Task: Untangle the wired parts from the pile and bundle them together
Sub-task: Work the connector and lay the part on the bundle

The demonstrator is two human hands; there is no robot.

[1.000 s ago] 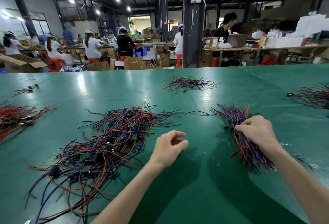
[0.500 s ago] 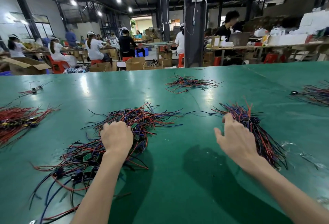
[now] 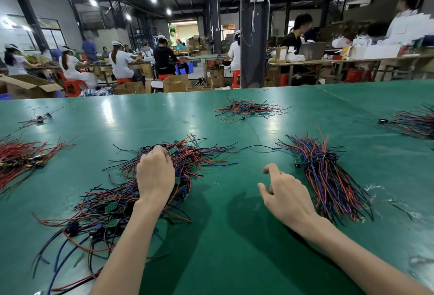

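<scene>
A tangled pile of red, blue and black wired parts (image 3: 110, 203) with small green boards lies on the green table (image 3: 234, 259), left of centre. My left hand (image 3: 155, 175) rests on top of the pile, fingers curled around wires and a green board at its far side. A sorted bundle of wired parts (image 3: 328, 177) lies to the right, wires fanned toward me. Just left of that bundle, my right hand (image 3: 284, 196) hovers over bare table with fingers apart, holding nothing.
More wire heaps lie about: a red one (image 3: 21, 158) at the left edge, a small one (image 3: 246, 109) at the far centre, another (image 3: 413, 121) at the far right, and a few loose parts (image 3: 40, 118) far left. Beyond the table people sit at workbenches.
My left hand moved left and forward from bare table onto the tangled pile and closed on wires. My right hand let go of the sorted bundle and drew back to the left, fingers spread.
</scene>
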